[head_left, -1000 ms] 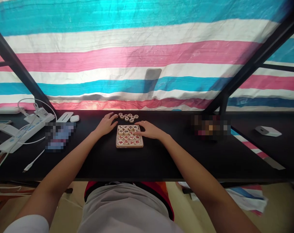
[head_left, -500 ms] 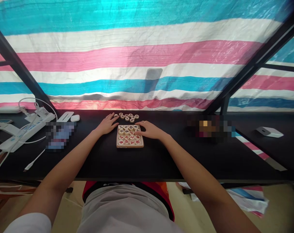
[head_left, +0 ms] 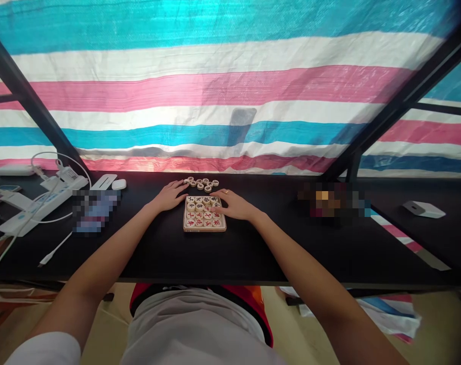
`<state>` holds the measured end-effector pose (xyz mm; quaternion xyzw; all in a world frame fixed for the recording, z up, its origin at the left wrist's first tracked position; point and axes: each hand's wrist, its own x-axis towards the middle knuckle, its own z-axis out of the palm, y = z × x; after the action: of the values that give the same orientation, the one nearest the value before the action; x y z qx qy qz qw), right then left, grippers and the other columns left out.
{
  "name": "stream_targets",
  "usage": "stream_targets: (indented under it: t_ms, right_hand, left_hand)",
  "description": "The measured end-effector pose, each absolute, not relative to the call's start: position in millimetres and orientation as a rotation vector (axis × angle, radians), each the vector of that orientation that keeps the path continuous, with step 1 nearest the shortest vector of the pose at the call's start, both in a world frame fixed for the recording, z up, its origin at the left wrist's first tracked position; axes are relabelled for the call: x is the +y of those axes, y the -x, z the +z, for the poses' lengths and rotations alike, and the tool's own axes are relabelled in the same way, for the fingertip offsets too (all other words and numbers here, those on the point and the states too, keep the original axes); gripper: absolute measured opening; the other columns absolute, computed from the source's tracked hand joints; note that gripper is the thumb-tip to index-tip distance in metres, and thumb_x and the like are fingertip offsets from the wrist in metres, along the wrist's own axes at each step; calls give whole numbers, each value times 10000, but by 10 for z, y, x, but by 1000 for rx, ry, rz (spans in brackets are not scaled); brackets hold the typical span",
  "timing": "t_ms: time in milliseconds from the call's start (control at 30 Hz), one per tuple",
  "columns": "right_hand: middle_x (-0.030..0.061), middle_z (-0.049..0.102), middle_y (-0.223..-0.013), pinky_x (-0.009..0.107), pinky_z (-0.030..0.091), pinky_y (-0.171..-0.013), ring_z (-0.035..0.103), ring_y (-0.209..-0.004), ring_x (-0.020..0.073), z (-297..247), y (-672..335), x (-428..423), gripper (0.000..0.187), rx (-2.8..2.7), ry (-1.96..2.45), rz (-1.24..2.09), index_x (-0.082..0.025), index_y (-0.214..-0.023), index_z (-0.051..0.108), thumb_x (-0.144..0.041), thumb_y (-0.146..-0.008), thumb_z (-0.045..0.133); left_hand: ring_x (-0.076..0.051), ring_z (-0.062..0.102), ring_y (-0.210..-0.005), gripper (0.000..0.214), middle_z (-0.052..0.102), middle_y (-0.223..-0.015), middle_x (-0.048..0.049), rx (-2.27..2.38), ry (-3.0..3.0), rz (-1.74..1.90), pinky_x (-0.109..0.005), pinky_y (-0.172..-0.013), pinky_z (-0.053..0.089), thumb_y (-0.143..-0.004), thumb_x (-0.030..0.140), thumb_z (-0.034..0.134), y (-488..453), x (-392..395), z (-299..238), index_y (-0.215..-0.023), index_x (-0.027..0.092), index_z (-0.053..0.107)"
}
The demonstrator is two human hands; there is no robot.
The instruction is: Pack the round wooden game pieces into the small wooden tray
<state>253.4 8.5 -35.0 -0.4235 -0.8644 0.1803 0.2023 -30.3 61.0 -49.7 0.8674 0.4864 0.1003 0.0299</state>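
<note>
A small wooden tray (head_left: 204, 229) sits on the black table (head_left: 230, 253), filled with round wooden chess discs (head_left: 200, 215) marked in red and black. Several loose discs (head_left: 202, 183) lie just behind it. My left hand (head_left: 170, 196) rests flat on the table against the tray's left rear corner, fingers stretched out. My right hand (head_left: 232, 204) lies over the tray's right rear edge, its fingertips touching the discs there. A ring shows on one finger.
At the left are a white power strip (head_left: 33, 210), white cables (head_left: 53, 249), a white mouse (head_left: 118, 184) and a blurred packet (head_left: 95, 210). A blurred object (head_left: 331, 202) and a white box (head_left: 423, 208) sit to the right. A striped tarp (head_left: 230, 91) hangs behind.
Both hands stay at the tray. The left hand has shifted slightly right toward the tray's corner; the right fingertips have barely moved on the discs.
</note>
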Motion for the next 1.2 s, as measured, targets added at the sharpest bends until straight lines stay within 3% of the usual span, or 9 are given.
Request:
stream_targets:
  t_ms: [200, 367, 433, 533, 667, 733, 900, 1100, 1200]
  right_hand:
    - [98, 534, -1250, 389, 390, -985, 502, -1141, 259, -358, -2538, 96, 612, -2421, 1186, 501, -235, -1292, 513, -611, -810, 524]
    - [104, 531, -1245, 384, 389, -981, 498, -1141, 259, -339, -2532, 87, 637, -2431, 1203, 520, -224, -1300, 502, -634, -812, 497]
    - [104, 536, -1236, 388, 390, -977, 498, -1137, 260, -336, -2531, 88, 640, -2434, 1213, 526, -226, -1302, 500, -637, -812, 494]
    - [100, 541, -1231, 389, 390, -971, 495, -1136, 261, -340, -2534, 94, 627, -2437, 1216, 530, -235, -1303, 499, -630, -815, 495]
    - [97, 545, -1226, 384, 394, -963, 501, -1131, 259, -351, -2537, 104, 613, -2437, 1200, 529, -239, -1300, 500, -618, -819, 502]
    - [100, 550, -1220, 384, 399, -957, 508, -1123, 261, -359, -2537, 111, 608, -2435, 1200, 522, -236, -1295, 507, -612, -817, 509]
    - [102, 562, -1213, 383, 402, -955, 519, -1113, 261, -375, -2537, 119, 589, -2434, 1190, 495, -231, -1287, 518, -590, -821, 523]
    - [102, 561, -1215, 396, 398, -957, 510, -1120, 264, -375, -2544, 119, 594, -2440, 1180, 498, -238, -1297, 510, -596, -824, 515]
    - [101, 562, -1208, 398, 396, -959, 510, -1116, 262, -372, -2546, 118, 599, -2438, 1196, 512, -240, -1301, 503, -606, -826, 502]
  left_hand:
    - [-271, 379, -1283, 494, 453, -1367, -106, 1497, -2696, 347, -442, -1075, 304, -921, 437, 356, 286, 573, -466, -1357, 227, 459]
    - [-297, 173, -1397, 495, 216, -1526, -59, 1457, -2692, 332, -453, -1129, 199, -925, 435, 350, 306, 591, -487, -1377, 252, 435]
    - [-294, 141, -1406, 503, 190, -1537, -50, 1419, -2700, 319, -450, -1137, 177, -926, 437, 346, 320, 607, -503, -1381, 240, 432]
    - [-287, 195, -1389, 492, 273, -1506, -62, 1385, -2712, 329, -450, -1129, 206, -925, 437, 343, 337, 620, -518, -1343, 219, 483]
    - [-265, 401, -1250, 443, 480, -1315, -106, 1381, -2754, 426, -447, -1070, 315, -916, 405, 372, 336, 605, -513, -1270, 212, 555]
    - [-258, 421, -1222, 413, 487, -1277, -107, 1374, -2779, 496, -442, -1055, 336, -914, 393, 385, 333, 596, -512, -1234, 223, 583]
    - [-287, 276, -1339, 389, 335, -1445, -78, 1339, -2765, 493, -464, -1101, 266, -918, 375, 386, 336, 616, -539, -1211, 239, 602]
    - [-240, 479, -1143, 371, 564, -1186, -94, 1310, -2793, 528, -407, -1020, 382, -910, 339, 394, 313, 599, -500, -1163, 198, 626]
    - [-221, 514, -1053, 321, 585, -1093, -83, 1281, -2812, 617, -378, -969, 419, -901, 299, 402, 298, 546, -457, -1067, 195, 657]
